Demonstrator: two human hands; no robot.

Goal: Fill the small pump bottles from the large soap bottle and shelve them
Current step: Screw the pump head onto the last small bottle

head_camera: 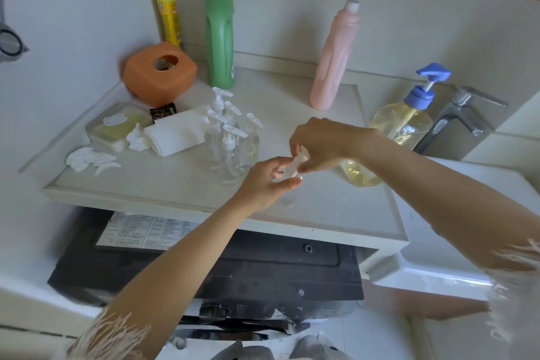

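Both hands on 1 small pump bottle (287, 197) at counter (336, 207) front: left hand (267, 181) steadies its neck, right hand (317, 145) pinches the pump head (296, 164). Looks like you're unscrewing it, prepping a fill. Next: lift pump clear, reach large soap bottle (404, 123) behind your right wrist.

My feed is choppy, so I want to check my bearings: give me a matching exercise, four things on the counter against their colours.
Things:
1. tall bottle with a beige cap
2. pump head on the large soap bottle
3. tissue box with a round hole
4. slim bottle against the wall

Colours:
A. orange
B. yellow
C. green
D. blue

Pairs: 1-C, 2-D, 3-A, 4-B
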